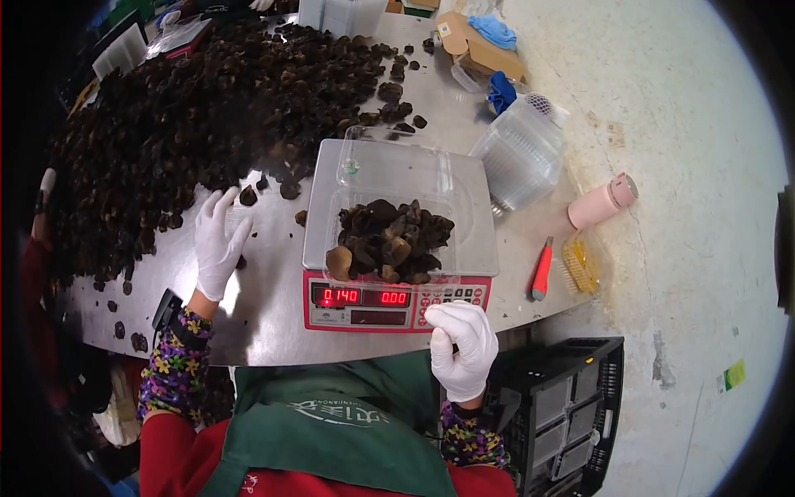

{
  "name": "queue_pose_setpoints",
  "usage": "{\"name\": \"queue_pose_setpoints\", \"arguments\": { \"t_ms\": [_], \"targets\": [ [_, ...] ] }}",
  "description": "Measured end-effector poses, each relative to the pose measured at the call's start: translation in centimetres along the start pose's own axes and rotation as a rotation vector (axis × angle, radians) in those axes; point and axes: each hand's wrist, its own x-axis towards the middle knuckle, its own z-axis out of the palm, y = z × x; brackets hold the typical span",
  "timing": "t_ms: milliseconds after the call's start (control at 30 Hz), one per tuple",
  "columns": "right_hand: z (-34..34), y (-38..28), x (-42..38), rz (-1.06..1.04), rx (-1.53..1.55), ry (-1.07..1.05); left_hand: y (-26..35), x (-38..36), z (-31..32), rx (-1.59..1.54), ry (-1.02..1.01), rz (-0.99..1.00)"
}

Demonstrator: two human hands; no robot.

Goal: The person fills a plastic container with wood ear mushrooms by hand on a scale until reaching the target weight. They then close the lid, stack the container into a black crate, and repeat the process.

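metal table [273, 290] has a curved front edge close to the green apron [331, 422], and its right side runs near the pale surface [679, 207]. from my far seat, i see bare metal between the left hand [217, 248] and the scale [468, 207], and some more between the scale and the red cutter [542, 269]. on the far side the room is narrower, because the large dark heap [207, 124] covers much of the metal. at the right of the scale, a stack of clear boxes [522, 153] leans near its corner, and a pink bottle [598, 203] lies further to the right. below the table edge there is a black crate [571, 414]

the dark pieces [389, 240] are in an open clear box [334, 232] on the scale plate. they look curled and wrinkled, almost black, with a few browner faces; one at the left is light brown. the clear lid [389, 166] is folded back, and the display [339, 296] reads 0.140

my left hand, in white glove, is wide, with no object seen in it, near the heap. my right hand [464, 348], also gloved, is narrow with curled fingers beside the keys; i cannot tell if something is inside
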Motion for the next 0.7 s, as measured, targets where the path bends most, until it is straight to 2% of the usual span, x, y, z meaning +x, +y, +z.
{"name": "queue_pose_setpoints", "arguments": {
  "t_ms": [67,133,233,267,300,367,400,467,500,567,700],
  "targets": [
    [0.0,0.3,0.0,0.002,-0.021,0.004,-2.5,-2.2,-0.3,0.12,-0.003,0.017],
    [-0.2,0.2,0.3,-0.001,-0.035,0.012,-3.4,-3.8,-0.9,0.025,-0.268,0.037],
    [-0.2,0.3,0.7,-0.009,-0.056,0.028,-4.0,-4.5,-0.9,-0.125,-0.304,-0.042],
    [-0.2,0.4,1.0,-0.018,-0.061,0.032,-4.0,-4.2,-0.8,-0.095,-0.267,0.066],
    [-0.3,0.6,1.5,-0.021,-0.062,0.031,-4.2,-4.0,-0.4,-0.096,-0.265,0.065],
    [-0.4,1.2,2.9,-0.008,-0.209,0.025,-5.0,-3.3,0.4,-0.128,-0.32,-0.066],
    [-0.5,1.8,3.9,0.03,-0.249,0.001,-5.4,-2.4,0.9,-0.132,-0.322,-0.069],
    [0.0,2.8,6.2,0.087,-0.317,-0.017,-6.1,0.3,2.2,0.097,-0.039,0.166],
    [0.2,3.2,7.2,0.143,-0.382,-0.03,-6.0,1.6,2.8,0.093,-0.035,0.165],
    [1.0,4.7,8.1,0.14,-0.395,-0.089,-5.7,3.8,3.6,0.402,0.145,0.173],
    [1.9,6.6,8.3,0.128,-0.413,-0.159,-8.9,4.8,5.9,0.344,0.104,0.178]
  ]
}}
